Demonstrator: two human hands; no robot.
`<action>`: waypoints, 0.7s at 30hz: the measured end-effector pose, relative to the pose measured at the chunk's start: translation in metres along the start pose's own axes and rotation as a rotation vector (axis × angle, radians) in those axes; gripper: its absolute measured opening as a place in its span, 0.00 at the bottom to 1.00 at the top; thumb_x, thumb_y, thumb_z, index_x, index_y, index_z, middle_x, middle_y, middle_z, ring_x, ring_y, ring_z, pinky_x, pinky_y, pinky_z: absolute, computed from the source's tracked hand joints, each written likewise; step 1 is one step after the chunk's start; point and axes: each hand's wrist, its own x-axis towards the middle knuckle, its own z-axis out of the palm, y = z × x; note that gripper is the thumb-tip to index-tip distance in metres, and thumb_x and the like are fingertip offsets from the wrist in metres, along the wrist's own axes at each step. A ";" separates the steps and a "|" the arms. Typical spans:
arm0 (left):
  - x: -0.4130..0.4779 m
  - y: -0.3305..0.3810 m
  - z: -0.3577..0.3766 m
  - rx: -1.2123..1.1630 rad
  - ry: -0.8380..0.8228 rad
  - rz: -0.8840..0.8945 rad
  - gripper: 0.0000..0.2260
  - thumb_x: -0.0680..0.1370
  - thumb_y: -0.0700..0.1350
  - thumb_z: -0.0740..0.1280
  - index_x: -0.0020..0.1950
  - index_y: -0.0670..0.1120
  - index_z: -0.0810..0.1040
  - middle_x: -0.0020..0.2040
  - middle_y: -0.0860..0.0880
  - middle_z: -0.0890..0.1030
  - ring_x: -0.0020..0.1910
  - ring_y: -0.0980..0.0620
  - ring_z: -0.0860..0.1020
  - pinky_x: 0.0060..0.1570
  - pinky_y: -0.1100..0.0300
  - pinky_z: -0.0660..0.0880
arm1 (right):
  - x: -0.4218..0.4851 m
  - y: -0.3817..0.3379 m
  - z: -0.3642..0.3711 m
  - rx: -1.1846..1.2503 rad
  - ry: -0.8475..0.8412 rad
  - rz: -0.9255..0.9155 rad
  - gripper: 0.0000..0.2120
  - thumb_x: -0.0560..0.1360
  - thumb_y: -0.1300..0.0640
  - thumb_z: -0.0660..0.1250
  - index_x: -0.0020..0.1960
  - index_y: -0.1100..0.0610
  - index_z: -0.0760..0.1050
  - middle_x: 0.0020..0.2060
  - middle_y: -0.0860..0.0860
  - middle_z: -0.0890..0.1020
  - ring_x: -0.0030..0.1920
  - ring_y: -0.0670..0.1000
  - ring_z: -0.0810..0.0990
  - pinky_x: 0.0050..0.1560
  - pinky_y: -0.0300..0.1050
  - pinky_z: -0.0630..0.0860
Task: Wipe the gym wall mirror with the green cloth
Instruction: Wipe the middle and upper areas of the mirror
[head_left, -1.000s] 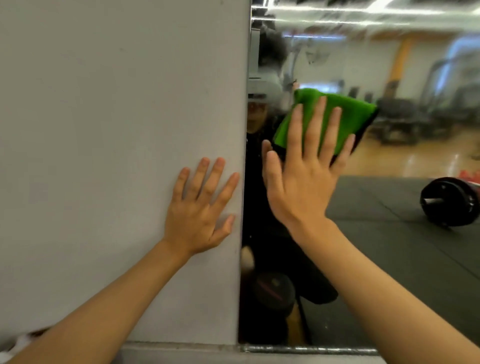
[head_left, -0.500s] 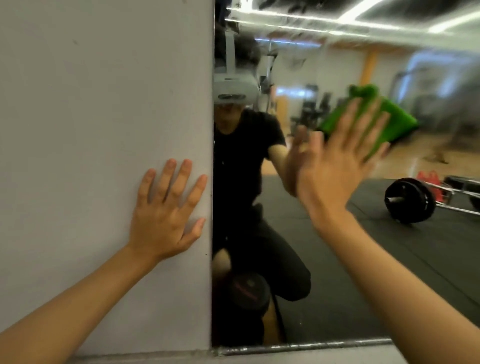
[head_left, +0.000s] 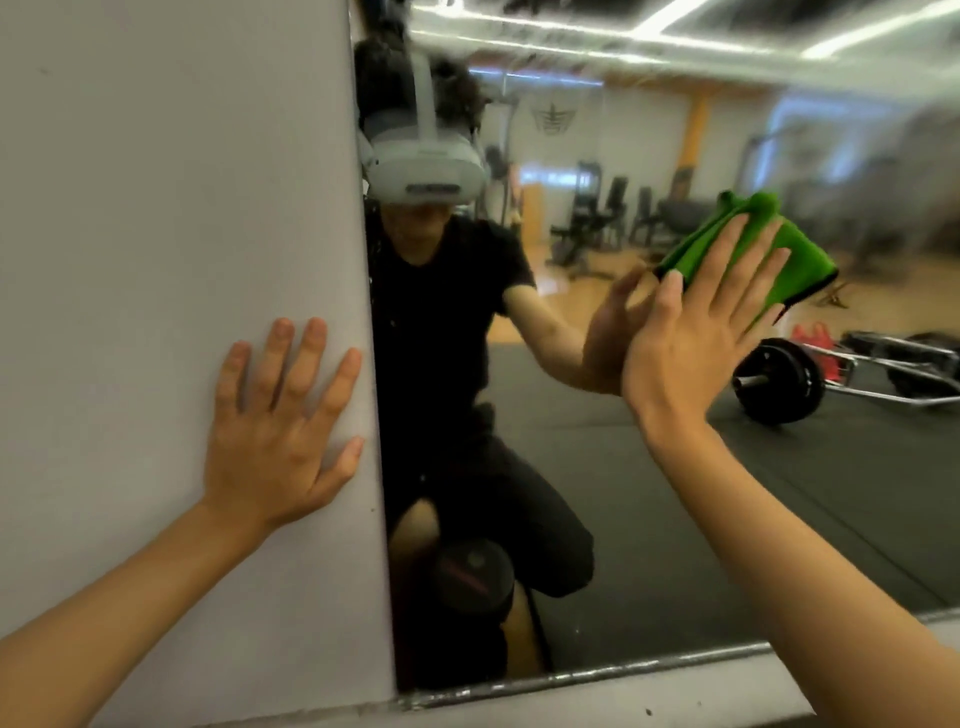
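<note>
Head view: right hand (head_left: 696, 332), fingers straight, presses the green cloth (head_left: 808, 262) flat on the mirror (head_left: 623, 467), toward its right. Soft, light and limp, it probably bunches on slick glass; a broad palm over its middle suits. Left hand (head_left: 275, 436) rests spread on the wall (head_left: 156, 208).

1 view only: a wide-angle camera worn on the person's head, facing forward and slightly down, very near the wall. Both forearms enter from the bottom edge. The left hand (head_left: 275, 441) lies on the grey wall panel (head_left: 156, 208) filling the left half, and the right hand (head_left: 696, 338) is at the mirror (head_left: 623, 493) on the right. The headset (head_left: 423, 166) shows reflected at upper centre.
</note>
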 end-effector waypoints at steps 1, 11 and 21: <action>0.000 0.001 -0.001 -0.007 -0.001 0.000 0.32 0.84 0.59 0.54 0.86 0.46 0.57 0.87 0.40 0.51 0.85 0.37 0.51 0.82 0.36 0.48 | -0.007 -0.025 0.004 0.022 0.013 0.077 0.35 0.82 0.42 0.48 0.85 0.57 0.52 0.84 0.58 0.52 0.84 0.60 0.48 0.79 0.71 0.47; -0.003 0.000 0.000 -0.011 0.027 -0.006 0.33 0.84 0.58 0.55 0.86 0.45 0.58 0.86 0.39 0.53 0.85 0.37 0.51 0.81 0.36 0.48 | -0.051 0.017 0.006 -0.067 -0.193 -0.756 0.30 0.85 0.42 0.53 0.84 0.49 0.54 0.84 0.53 0.54 0.84 0.54 0.47 0.82 0.66 0.47; 0.001 0.001 0.000 0.007 0.023 0.008 0.34 0.84 0.62 0.54 0.87 0.46 0.57 0.87 0.40 0.51 0.86 0.38 0.50 0.82 0.37 0.49 | -0.085 -0.049 0.022 0.046 -0.041 -0.180 0.33 0.83 0.41 0.51 0.85 0.54 0.55 0.84 0.56 0.53 0.84 0.61 0.50 0.81 0.66 0.43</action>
